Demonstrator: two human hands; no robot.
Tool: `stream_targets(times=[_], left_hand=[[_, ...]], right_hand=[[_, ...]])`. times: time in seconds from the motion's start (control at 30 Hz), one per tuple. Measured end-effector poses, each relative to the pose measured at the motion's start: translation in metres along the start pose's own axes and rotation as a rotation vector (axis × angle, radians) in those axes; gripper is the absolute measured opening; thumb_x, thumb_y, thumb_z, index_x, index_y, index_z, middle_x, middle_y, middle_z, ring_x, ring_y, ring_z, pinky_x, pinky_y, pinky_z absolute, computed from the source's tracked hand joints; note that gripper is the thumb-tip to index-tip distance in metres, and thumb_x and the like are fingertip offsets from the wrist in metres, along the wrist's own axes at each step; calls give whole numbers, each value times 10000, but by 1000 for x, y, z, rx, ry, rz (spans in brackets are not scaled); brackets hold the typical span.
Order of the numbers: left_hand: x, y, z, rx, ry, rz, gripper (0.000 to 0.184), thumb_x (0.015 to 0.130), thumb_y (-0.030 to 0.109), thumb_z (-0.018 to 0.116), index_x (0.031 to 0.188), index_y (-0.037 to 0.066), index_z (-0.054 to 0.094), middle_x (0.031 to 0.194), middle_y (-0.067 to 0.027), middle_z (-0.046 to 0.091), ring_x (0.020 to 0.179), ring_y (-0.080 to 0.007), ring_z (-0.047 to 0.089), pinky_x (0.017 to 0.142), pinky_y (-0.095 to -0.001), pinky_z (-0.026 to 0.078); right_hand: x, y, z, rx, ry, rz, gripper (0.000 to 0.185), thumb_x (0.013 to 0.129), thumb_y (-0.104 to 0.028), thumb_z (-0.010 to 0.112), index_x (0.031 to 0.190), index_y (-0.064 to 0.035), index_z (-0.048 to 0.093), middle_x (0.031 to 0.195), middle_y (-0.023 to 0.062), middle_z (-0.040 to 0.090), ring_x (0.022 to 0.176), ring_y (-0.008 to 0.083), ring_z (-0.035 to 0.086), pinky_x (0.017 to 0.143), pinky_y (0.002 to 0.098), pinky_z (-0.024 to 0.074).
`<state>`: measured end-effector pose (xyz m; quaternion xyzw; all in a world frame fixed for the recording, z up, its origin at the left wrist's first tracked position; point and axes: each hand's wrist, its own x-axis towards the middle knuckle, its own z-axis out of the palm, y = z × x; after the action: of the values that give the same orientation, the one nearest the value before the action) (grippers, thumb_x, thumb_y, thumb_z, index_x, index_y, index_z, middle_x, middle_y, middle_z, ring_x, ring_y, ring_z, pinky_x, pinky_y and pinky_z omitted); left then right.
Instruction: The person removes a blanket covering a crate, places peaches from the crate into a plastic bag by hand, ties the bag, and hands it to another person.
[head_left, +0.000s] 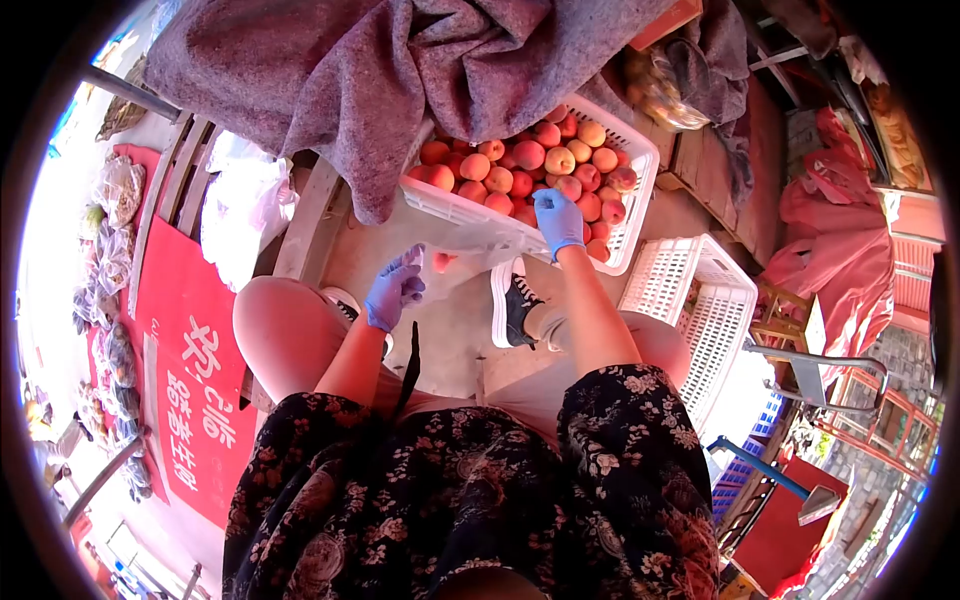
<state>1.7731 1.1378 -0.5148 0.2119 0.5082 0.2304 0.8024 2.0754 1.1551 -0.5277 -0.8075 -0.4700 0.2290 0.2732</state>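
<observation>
My left hand (pixel 396 288), in a blue glove, is closed on the edge of a clear plastic bag (pixel 475 238). The bag stretches toward my right hand, and a reddish peach (pixel 443 262) shows through or behind it. My right hand (pixel 558 217), also gloved in blue, is over the near side of a white crate (pixel 640 190) of peaches (pixel 529 155). Its fingers are curled in; what they grip is hidden from view. Several red and yellow peaches lie around those fingers.
A grey-purple blanket (pixel 370 80) drapes over the crate's far left side. A second white crate (pixel 715 300) stands by my right knee. A white plastic bag (pixel 245 210) and a red banner (pixel 195 370) are at left. Blue-handled equipment (pixel 770 470) stands at lower right.
</observation>
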Motion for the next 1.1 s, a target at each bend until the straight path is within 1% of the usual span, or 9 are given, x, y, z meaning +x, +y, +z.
stream_targets(times=[0.07, 0.17, 0.3, 0.6, 0.73, 0.8, 0.93, 1.03, 1.1], left_hand=[[4, 5, 6, -4, -39, 26, 426, 797, 118, 474, 1223, 117, 463, 604, 42, 380, 525, -68, 381, 518, -216, 340], [8, 8, 9, -63, -80, 50, 429, 804, 118, 487, 1232, 107, 462, 597, 48, 390, 510, -65, 378, 516, -218, 340], [9, 13, 13, -130, -74, 80, 455, 806, 108, 488, 1256, 77, 432, 596, 54, 334, 503, -68, 332, 514, -222, 305], [19, 19, -6, -236, -31, 93, 520, 787, 59, 454, 1298, 46, 361, 594, 55, 289, 498, -76, 295, 519, -225, 293], [15, 22, -15, -274, -37, 83, 510, 791, 59, 450, 1295, 54, 368, 585, 56, 288, 492, -75, 295, 511, -222, 294], [13, 18, -21, -206, 36, 99, 497, 793, 61, 456, 1285, 57, 385, 587, 55, 294, 488, -78, 294, 503, -220, 294], [10, 11, -37, -199, 76, 53, 445, 810, 102, 478, 1253, 97, 435, 581, 45, 338, 495, -83, 389, 491, -221, 332], [7, 1, -41, -98, 122, 78, 396, 846, 210, 496, 1231, 124, 462, 597, 5, 457, 484, -79, 420, 471, -216, 354], [2, 2, -34, -68, 153, 68, 410, 847, 309, 509, 1215, 133, 472, 596, 6, 454, 475, -77, 386, 460, -207, 318]], right_hand=[[38, 34, 15, -191, 237, -130, 322, 723, -232, 609, 981, -48, 550, 899, 166, 572, 837, 309, 578, 707, 399, 477], [60, 24, 9, -438, 158, 99, 746, 651, -325, 704, 1258, -127, 318, 1115, 190, 457, 937, 355, 525, 731, 422, 473], [87, 18, 16, -700, 71, 239, 969, 621, -391, 730, 1361, -194, 137, 1222, 153, 354, 1056, 300, 452, 714, 410, 467], [129, 53, 46, -851, 84, 154, 871, 660, -432, 686, 1348, -261, 180, 1103, 119, 430, 940, 300, 491, 675, 406, 475], [136, 42, 37, -751, -13, 169, 789, 651, -354, 700, 1302, -223, 273, 1134, 135, 447, 966, 326, 510, 703, 414, 481], [134, 31, 25, -469, -25, 327, 778, 623, -347, 709, 1274, -217, 304, 1201, 154, 433, 1017, 317, 511, 745, 402, 478], [142, 52, 23, 466, -130, 635, 789, 649, -430, 698, 1240, -47, 343, 1018, 145, 564, 874, 264, 576, 770, 402, 484], [107, 23, -3, 968, -980, 746, 639, 729, -425, 644, 1177, -25, 426, 992, 146, 573, 805, 244, 585, 732, 466, 495], [77, -11, 1, 933, -1317, 742, 562, 783, -407, 586, 1110, 36, 475, 977, 147, 583, 741, 221, 592, 660, 440, 519]])
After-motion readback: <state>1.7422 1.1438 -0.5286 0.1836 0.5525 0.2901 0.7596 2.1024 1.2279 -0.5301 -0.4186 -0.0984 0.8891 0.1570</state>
